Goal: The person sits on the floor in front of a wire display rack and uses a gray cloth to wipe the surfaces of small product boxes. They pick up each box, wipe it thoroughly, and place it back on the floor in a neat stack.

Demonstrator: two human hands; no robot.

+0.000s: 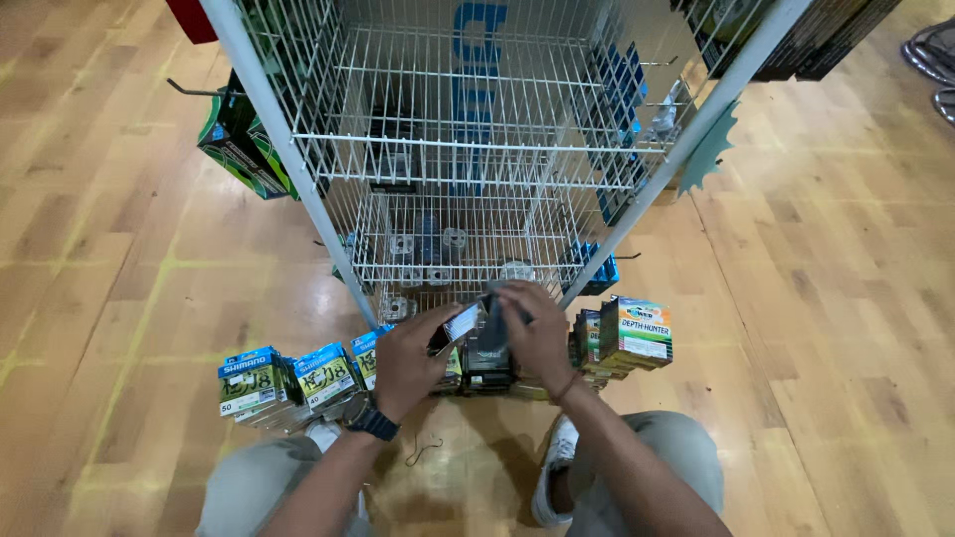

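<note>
Both the left hand [406,360] and right hand [537,333] grip small dark packs [485,343], which might slip and knock over the box rows [288,383] just beside them.

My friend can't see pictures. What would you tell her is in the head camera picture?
Two hands, left hand and right hand, hold small dark packets over a wooden floor. In front stands a white wire rack, with rows of small blue and green boxes along its foot. The person crouches, and a wristwatch is on the left wrist.
</note>
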